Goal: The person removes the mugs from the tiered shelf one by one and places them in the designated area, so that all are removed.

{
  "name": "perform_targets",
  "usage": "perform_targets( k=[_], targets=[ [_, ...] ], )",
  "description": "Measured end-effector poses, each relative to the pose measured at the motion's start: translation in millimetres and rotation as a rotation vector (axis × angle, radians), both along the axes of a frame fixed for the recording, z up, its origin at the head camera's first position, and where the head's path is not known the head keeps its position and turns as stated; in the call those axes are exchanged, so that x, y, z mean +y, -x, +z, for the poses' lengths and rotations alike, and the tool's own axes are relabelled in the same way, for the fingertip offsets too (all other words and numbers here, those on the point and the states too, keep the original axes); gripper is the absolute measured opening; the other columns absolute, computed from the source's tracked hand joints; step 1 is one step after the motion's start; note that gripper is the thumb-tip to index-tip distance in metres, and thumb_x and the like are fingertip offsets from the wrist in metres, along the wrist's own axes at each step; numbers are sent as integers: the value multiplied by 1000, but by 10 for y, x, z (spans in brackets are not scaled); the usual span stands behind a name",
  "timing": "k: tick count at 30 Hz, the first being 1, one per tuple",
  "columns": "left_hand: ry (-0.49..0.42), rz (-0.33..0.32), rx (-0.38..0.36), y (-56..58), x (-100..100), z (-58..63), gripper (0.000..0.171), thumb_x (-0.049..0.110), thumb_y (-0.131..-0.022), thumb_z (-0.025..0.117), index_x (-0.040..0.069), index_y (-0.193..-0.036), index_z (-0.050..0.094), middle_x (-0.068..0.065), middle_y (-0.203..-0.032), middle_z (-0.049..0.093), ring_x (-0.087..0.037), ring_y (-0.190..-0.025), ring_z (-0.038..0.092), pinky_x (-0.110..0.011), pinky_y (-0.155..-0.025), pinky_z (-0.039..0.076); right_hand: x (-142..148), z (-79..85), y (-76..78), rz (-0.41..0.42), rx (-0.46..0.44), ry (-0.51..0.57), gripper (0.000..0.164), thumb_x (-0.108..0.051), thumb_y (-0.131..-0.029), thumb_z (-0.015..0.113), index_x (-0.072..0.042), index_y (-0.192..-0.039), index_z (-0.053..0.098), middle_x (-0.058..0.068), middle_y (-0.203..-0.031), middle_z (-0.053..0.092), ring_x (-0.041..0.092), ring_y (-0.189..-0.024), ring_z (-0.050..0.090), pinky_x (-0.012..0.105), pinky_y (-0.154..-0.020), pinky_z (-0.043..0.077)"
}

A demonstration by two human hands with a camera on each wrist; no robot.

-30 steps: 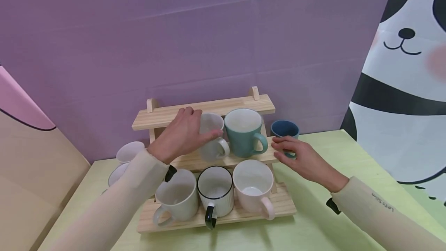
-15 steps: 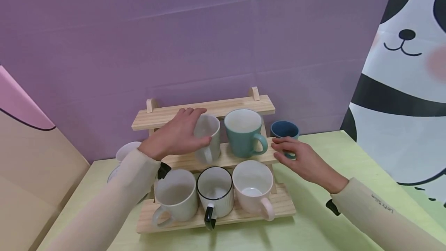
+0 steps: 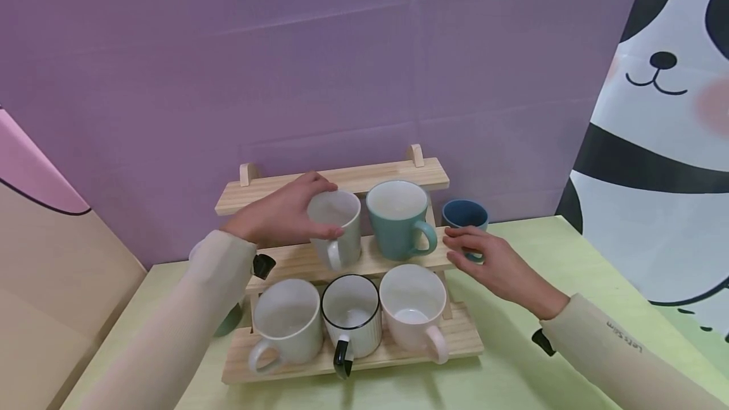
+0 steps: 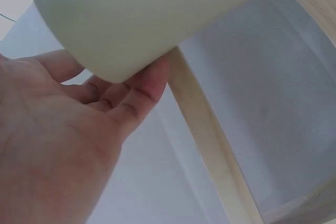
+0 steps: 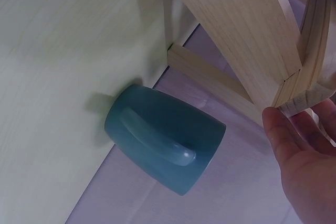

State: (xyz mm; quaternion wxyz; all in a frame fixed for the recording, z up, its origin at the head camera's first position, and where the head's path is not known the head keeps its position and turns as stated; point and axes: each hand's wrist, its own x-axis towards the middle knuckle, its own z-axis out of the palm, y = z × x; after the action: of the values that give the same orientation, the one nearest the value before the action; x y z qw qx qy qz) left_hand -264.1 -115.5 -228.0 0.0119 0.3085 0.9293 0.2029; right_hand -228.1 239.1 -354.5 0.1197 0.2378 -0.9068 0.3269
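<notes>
My left hand (image 3: 285, 211) grips a white mug (image 3: 350, 236) on the middle tier of a wooden rack (image 3: 290, 261). Its thumb lies across the front and its fingers reach round the back. That mug's handle points toward me; in the left wrist view the fingers curl beneath its pale side. A teal mug (image 3: 393, 229) stands just right of it. My right hand (image 3: 498, 264) holds the right end of the middle board between thumb and fingers. Behind this hand a blue mug (image 3: 465, 212) stands on the table, its handle showing in the right wrist view (image 5: 163, 135).
The lowest tier bears a white mug (image 3: 287, 321), a black-rimmed white mug (image 3: 351, 318) and a pale pink mug (image 3: 412, 309). A greenish cup (image 3: 230, 321) is partly hidden by my left sleeve. A purple backdrop (image 3: 342, 68) rises behind the rack.
The white mug in my left hand has turned, its handle swinging from the right round to the front, and shifted slightly left. My right hand has stayed in place.
</notes>
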Motion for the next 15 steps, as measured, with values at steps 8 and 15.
perform_targets(
  k=[8,15],
  targets=[
    [-22,-41,59,4,30,8,71,47,-74,73,15,-133,51,5,-125,43,-14,-98,51,-30,-72,49,46,-10,-20,-8,-8,5,36,-26,-93,62,-3,-120,64,12,-130,54,33,-118,49,44,-89,46],
    [-63,-47,120,-128,-130,167,67,37,-71,76,14,-130,53,5,-123,46,-16,-94,54,-34,-72,49,30,-4,-17,-6,-22,14,38,-27,-92,63,-3,-122,63,11,-131,53,31,-119,49,43,-90,46]
  ],
)
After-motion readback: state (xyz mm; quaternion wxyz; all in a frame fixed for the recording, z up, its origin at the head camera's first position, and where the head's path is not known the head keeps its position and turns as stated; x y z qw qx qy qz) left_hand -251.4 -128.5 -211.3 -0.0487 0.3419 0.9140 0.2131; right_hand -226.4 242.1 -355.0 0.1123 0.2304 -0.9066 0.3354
